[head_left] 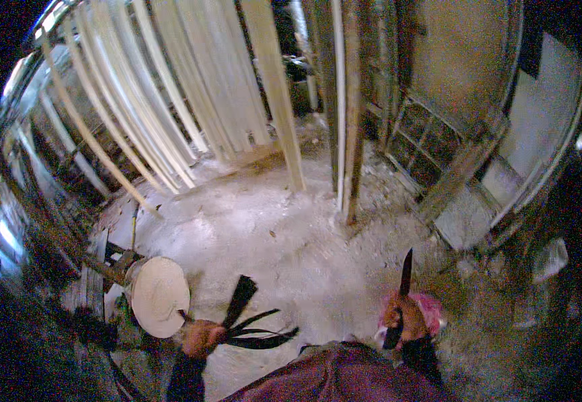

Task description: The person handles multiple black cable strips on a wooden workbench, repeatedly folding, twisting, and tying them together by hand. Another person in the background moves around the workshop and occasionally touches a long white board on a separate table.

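Note:
My left hand [202,338] is closed around a bundle of black flat strips [242,300], which fan out to the right of the fist; one is wide and the others are narrow. What they are made of cannot be told. My right hand [405,320], also closed, grips a knife [407,271] with its dark blade pointing up and away from me. Behind and beside that hand shows something pink and white [430,309], partly hidden by it. Close to my left hand, a round cream-coloured lid or disc [161,297] faces up.
Long pale boards [204,80] lean upright at the back left. A dark post and a thin white pole [341,120] stand mid-back. On the right are a metal grid frame [421,137] and a pale panel [539,114]. The dusty floor [257,221] lies between them.

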Demonstrator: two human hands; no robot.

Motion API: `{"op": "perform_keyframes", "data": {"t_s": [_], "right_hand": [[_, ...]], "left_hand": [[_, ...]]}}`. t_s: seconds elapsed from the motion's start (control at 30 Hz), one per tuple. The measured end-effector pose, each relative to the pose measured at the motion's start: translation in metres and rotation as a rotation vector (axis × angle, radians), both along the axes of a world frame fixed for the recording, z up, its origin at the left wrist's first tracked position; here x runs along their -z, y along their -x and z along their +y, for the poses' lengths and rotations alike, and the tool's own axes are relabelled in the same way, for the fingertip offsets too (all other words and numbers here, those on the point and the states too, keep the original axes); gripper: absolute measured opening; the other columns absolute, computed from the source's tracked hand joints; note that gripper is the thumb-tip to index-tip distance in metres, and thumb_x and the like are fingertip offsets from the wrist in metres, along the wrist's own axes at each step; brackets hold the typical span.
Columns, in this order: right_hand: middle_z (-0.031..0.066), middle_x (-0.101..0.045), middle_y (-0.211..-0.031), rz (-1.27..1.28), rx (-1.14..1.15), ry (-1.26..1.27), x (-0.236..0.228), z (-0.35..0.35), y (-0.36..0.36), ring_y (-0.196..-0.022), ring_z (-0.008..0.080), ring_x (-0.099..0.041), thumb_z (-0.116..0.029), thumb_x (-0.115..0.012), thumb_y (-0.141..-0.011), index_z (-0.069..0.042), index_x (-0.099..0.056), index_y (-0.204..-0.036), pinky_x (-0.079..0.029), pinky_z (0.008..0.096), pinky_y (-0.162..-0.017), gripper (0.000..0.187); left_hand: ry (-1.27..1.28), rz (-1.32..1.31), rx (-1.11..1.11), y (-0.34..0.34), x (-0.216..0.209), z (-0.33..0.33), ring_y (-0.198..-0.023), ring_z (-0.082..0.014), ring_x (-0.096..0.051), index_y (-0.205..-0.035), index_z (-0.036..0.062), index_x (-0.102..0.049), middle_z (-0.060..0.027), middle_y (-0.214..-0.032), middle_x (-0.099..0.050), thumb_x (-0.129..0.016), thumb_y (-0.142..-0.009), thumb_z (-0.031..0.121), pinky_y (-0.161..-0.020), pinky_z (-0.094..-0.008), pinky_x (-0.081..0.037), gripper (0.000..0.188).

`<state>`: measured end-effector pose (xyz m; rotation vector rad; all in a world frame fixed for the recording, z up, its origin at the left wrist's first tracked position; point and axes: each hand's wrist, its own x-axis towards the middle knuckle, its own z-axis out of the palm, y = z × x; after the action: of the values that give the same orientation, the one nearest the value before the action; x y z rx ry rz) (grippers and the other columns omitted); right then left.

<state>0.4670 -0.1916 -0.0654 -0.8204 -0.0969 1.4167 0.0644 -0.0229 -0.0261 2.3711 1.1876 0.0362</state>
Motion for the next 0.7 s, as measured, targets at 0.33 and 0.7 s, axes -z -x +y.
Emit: {"op": "perform_keyframes", "data": {"t_s": [0.33, 0.7], "right_hand": [[0.0013, -0.045, -0.054, 0.277, -0.346, -0.134, 0.047, 0.031, -0.002, -0.042, 0.0146, -0.044, -0.02, -0.046, -0.079, -0.01, -0.046, -0.075, -0.038, 0.0279, -0.044, 0.01], [0.0025, -0.047, -0.055, 0.146, -0.573, 0.296, 0.053, 0.086, 0.082, -0.052, 0.0135, -0.046, -0.021, -0.044, -0.081, -0.009, -0.047, -0.065, -0.04, 0.0278, -0.053, 0.02]], "left_hand": [[-0.147, -0.629, -0.128, -0.075, 0.037, -0.068, -0.053, -0.0324, -0.051, -0.054, 0.0044, -0.047, -0.0141, -0.053, -0.049, -0.037, -0.082, 0.031, -0.048, -0.0397, -0.038, 0.04], [-0.119, -0.459, -0.52, -0.024, 0.054, -0.157, -0.063, -0.0329, -0.054, -0.082, 0.008, -0.058, -0.0136, -0.067, -0.057, -0.037, -0.084, 0.032, -0.057, -0.0395, -0.043, 0.032]]}}
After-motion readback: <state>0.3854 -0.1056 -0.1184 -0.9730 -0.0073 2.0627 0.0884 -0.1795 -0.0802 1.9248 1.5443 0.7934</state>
